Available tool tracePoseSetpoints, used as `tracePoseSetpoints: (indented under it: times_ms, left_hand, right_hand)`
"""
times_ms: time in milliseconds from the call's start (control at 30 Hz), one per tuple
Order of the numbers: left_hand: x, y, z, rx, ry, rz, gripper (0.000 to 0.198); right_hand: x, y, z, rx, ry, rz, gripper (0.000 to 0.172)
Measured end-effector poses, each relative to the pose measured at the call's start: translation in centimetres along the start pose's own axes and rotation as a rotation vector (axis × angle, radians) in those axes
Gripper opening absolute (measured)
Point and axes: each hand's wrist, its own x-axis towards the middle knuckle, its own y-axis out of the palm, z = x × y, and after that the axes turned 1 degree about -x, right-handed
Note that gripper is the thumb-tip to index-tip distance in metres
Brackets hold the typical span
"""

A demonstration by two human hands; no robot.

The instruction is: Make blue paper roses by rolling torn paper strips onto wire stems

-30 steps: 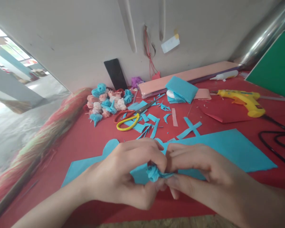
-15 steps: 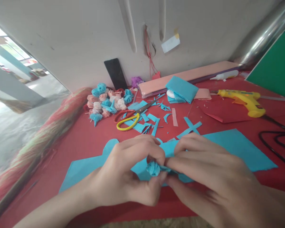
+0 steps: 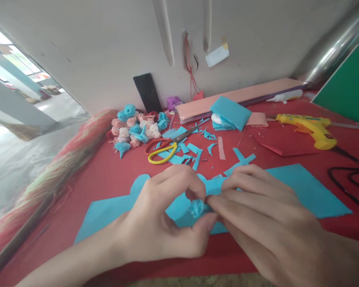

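Observation:
A small blue crepe-paper flower (image 3: 196, 208) with ruffled, rolled petals is held between my hands, above the blue paper. My left hand (image 3: 170, 215) curves around it, thumb and forefinger bent to its base. My right hand (image 3: 263, 215) pinches the twisted base from the right, its fingers pressed together and partly hiding it. Beneath both hands lie blue crepe-paper sheets, one reaching out at the left (image 3: 104, 213) and another at the right (image 3: 311, 191).
Scissors with red and yellow handles (image 3: 164, 153) lie among blue scraps (image 3: 194, 149). Finished paper flowers (image 3: 137, 127) are heaped at back left, near a black phone (image 3: 148, 92). A yellow glue gun (image 3: 311, 127) with a black cord lies right; folded blue paper (image 3: 231, 113) sits behind.
My left thumb has shifted right, towards my right fingertips, and the ring of my left fingers has widened. The flower has turned slightly and sits a little further right.

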Motion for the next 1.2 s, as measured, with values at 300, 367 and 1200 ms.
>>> tracePoseSetpoints:
  times_ms: [300,367,1200]
  left_hand:
    - [-0.1,-1.8,0.0,-0.529,-0.382,0.094,0.022]
    - [-0.1,-1.9,0.2,-0.592,-0.395,0.111,0.021]
    - [0.7,-2.8,0.1,-0.714,-0.674,0.476,0.026]
  right_hand:
    - [0.6,-0.2,-1.1,0.228,-0.059,0.041,0.021]
    - [0.6,-0.5,-1.2,0.264,-0.026,0.071,0.021]
    - [1.4,-2.2,-1.4,0.391,0.036,0.369,0.032]
